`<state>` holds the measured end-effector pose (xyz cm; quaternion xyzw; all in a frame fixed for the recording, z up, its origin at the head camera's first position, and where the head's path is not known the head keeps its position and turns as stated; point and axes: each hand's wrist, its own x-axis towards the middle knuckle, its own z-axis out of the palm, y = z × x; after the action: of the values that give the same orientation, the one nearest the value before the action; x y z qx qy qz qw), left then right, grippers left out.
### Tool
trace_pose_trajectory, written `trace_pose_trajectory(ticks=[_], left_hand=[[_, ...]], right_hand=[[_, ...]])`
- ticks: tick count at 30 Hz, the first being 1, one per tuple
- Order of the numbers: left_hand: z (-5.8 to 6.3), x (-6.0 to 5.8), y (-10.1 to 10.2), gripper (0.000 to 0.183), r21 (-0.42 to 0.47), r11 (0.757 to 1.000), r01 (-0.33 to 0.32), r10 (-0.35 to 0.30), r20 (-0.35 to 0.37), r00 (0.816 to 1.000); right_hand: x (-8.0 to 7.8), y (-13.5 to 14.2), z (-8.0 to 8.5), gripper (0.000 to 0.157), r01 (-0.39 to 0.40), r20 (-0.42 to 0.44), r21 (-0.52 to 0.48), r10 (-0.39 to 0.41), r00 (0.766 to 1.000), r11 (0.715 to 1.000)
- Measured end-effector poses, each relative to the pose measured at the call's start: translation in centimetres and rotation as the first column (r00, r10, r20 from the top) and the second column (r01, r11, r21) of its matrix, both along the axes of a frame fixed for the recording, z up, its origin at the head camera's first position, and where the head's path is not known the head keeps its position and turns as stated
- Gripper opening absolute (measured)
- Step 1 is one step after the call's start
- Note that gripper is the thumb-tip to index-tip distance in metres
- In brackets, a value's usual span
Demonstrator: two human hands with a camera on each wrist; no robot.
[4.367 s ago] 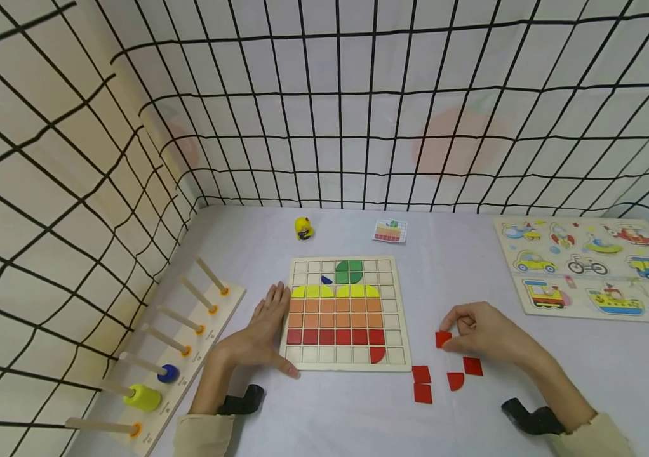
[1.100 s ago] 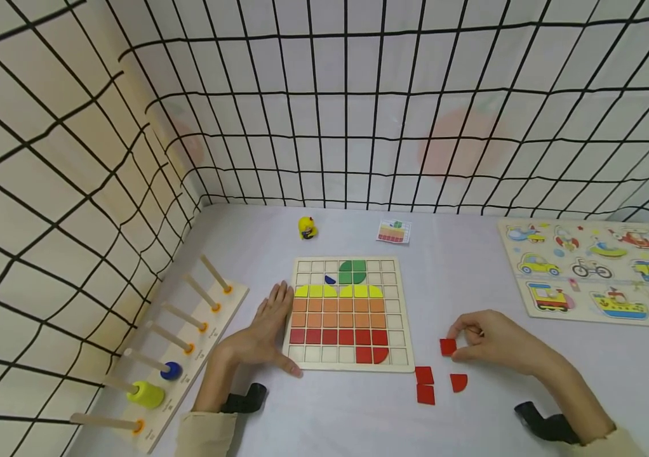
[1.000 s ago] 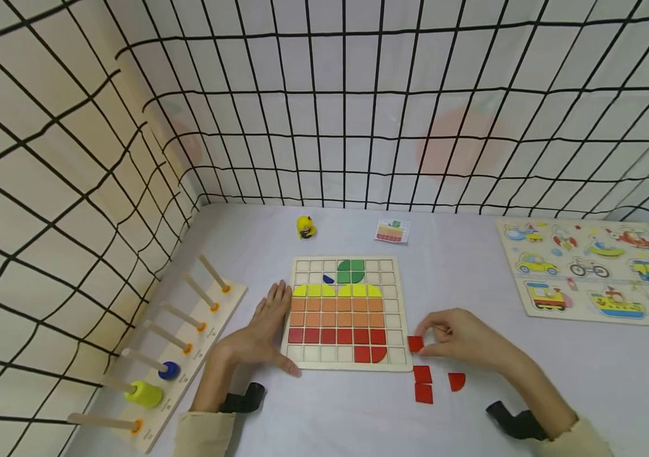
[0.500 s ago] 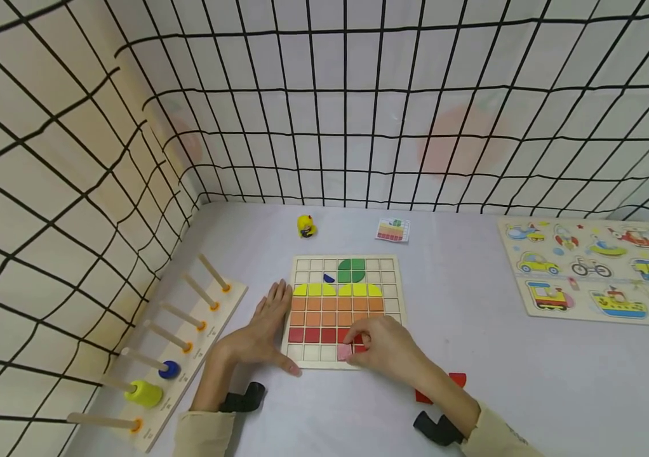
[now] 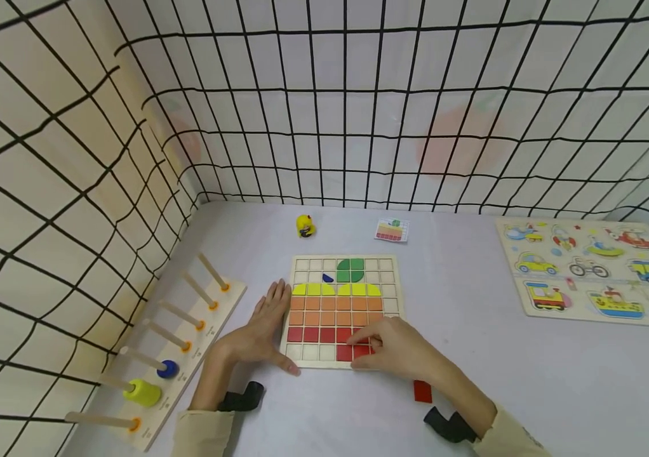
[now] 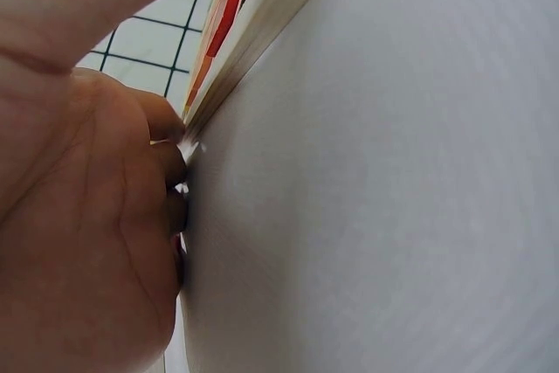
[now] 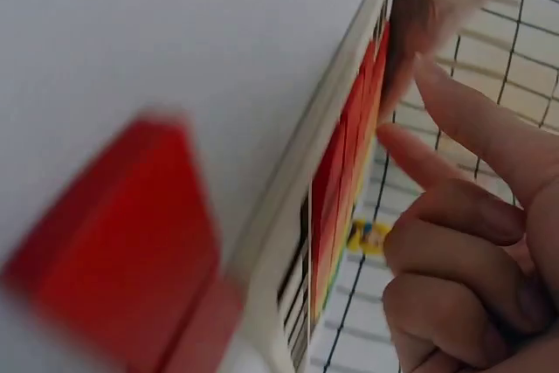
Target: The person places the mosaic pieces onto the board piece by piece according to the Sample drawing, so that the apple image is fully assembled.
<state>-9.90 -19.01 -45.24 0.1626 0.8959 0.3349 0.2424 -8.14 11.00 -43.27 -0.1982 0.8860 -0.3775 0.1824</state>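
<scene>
A light wooden grid board lies flat, filled with rows of yellow, orange and red tiles, with green and blue pieces at the top. My left hand rests along its left edge, fingers straight; the left wrist view shows the fingertips by the board's side. Over the bottom row is my right hand, beside a red square tile lying in a cell. In the right wrist view its thumb and index finger are apart with nothing between them, the other fingers curled. The hand partly hides other red tiles.
A loose red square tile lies below the right forearm, which hides the table nearby. Around stand a pegged board, a yellow duck, a pattern card and a vehicle puzzle. Black wire mesh rises behind.
My right hand has carried a red square tile from the table on the right to the board's bottom row. The tile now lies flat and the fingers have parted from it. My left hand stays put.
</scene>
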Motion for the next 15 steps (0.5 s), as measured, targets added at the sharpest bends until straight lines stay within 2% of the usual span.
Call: trace_pose_trajectory(ticks=[4,7,10,12,15], left_hand=[[-0.1,0.0,0.0,0.154,-0.010,1.000,-0.001,0.001,-0.008,1.000],[-0.1,0.0,0.0,0.154,-0.005,1.000,0.001,-0.002,-0.009,1.000],[-0.1,0.0,0.0,0.154,0.000,1.000,0.004,-0.004,-0.008,1.000],[-0.1,0.0,0.0,0.153,0.005,1.000,0.005,-0.005,-0.008,1.000],[-0.1,0.0,0.1,0.153,0.010,1.000,0.006,-0.006,-0.009,1.000]], right_hand=[[0.0,3.3,1.0,0.032,0.025,0.048,-0.015,-0.024,0.999,1.000],[0.1,6.2,1.4,0.031,0.079,0.086,0.029,-0.081,0.993,0.996],[0.5,8.6,1.0,0.029,0.104,0.141,0.085,-0.115,0.983,0.991],[0.7,9.7,0.5,0.030,0.090,0.178,0.092,-0.106,0.978,0.992],[1.1,10.7,-0.4,0.028,0.049,0.225,0.048,-0.058,0.973,0.998]])
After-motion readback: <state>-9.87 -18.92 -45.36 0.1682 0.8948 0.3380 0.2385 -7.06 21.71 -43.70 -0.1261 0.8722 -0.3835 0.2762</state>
